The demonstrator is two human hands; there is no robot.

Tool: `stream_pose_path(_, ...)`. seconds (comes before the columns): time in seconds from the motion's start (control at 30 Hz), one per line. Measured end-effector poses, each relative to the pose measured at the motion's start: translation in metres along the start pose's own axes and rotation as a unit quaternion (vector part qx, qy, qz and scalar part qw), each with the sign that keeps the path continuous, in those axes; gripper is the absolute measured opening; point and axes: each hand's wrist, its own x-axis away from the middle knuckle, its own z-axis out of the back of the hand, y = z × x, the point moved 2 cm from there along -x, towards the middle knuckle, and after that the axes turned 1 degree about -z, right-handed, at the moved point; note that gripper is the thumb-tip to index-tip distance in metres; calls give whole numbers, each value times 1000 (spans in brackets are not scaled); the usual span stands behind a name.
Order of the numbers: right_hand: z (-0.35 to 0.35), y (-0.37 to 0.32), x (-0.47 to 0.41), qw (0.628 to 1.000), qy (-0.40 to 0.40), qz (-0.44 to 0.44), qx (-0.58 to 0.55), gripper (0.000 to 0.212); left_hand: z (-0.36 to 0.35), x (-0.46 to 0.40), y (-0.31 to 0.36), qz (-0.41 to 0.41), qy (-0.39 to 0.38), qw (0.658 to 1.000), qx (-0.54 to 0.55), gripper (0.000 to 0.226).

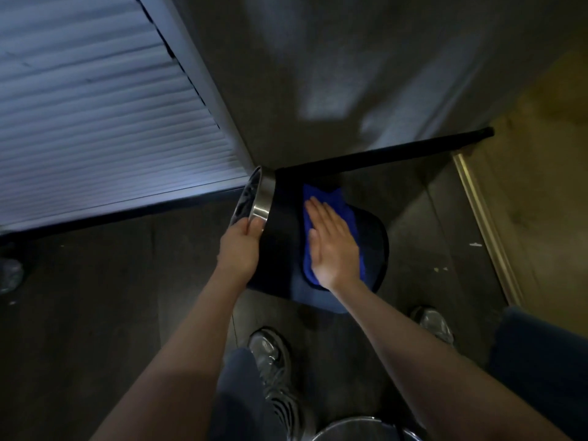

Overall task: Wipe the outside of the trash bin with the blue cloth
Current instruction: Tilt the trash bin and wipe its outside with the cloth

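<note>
While our left hand [243, 246] clamps the tipped trash bin [280, 237] by its steel rim [262, 200], our flat right hand [332, 246] grips nothing — the blue cloth [321, 202] may slide off, or the bin could roll.

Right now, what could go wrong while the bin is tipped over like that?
The left hand holds only the shiny rim of the tilted bin, so it might slip and fall. The right hand lies flat on the cloth without gripping it, so the cloth could slide off. The shoes are close below, so a dropped bin might hit them.
</note>
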Motion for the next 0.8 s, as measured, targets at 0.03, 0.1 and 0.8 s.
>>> stream_pose_path(0.03,2,18,9,1000,-1,-14,3,45,-1,1,2,-11,-3,1000,-5,27)
stream_pose_path(0.1,7,58,27,998,-6,-59,4,44,-3,2,6,-28,-9,1000,-9,29)
stream_pose_path(0.8,-3,-18,-55,995,-49,-81,33,44,-6,4,8,-15,-1,999,-28,29)
